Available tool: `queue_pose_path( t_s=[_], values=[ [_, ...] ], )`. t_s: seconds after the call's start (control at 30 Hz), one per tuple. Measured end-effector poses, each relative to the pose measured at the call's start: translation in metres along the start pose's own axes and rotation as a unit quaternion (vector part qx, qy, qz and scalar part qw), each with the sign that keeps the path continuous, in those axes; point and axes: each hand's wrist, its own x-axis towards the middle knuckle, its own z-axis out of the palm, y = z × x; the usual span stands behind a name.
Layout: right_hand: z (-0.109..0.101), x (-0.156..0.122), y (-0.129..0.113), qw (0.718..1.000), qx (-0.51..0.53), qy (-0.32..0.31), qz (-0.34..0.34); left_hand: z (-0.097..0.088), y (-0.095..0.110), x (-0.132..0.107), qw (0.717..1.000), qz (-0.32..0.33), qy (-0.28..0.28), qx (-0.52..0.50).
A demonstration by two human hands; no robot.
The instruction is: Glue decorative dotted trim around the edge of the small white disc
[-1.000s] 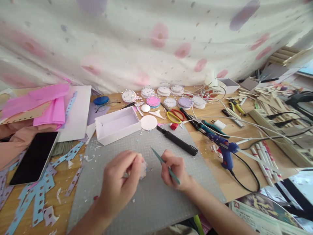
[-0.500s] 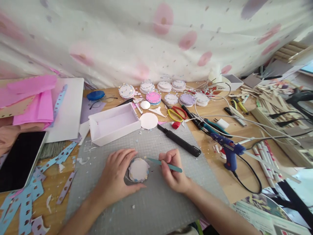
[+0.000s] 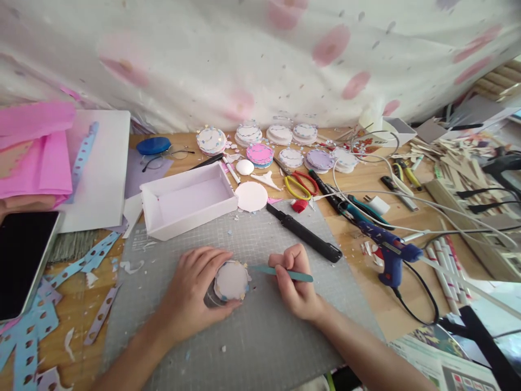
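My left hand curves around a small round paper piece, thumb below and fingers above. Its top is a white disc, with tiny blue and yellowish bits around the wavy rim. In my right hand is a pair of teal tweezers, pinched between thumb and fingers. The thin tip points left and ends close to the upper right rim of the round piece. Whether anything sits in the tip is too small to tell. Both hands are over the grey cutting mat.
Similar round pieces stand in rows at the back. A white open box, a pale disc and a black craft knife lie ahead. To the right is a blue glue gun; to the left, a phone and punched paper strips.
The tweezers' tip has drawn slightly away from the rim, with my right hand a little further right. The round piece is tilted and turned somewhat in my left hand. The view has shifted slightly.
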Motion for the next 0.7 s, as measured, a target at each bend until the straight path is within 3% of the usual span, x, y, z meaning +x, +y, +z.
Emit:
queue_pose_path(
  t_s=[0.7],
  values=[
    [0.0009,0.0043,-0.001,1.0,-0.02,-0.002,0.002,0.001,0.0002,-0.0003,1.0,0.001,-0.012,-0.02]
  ],
)
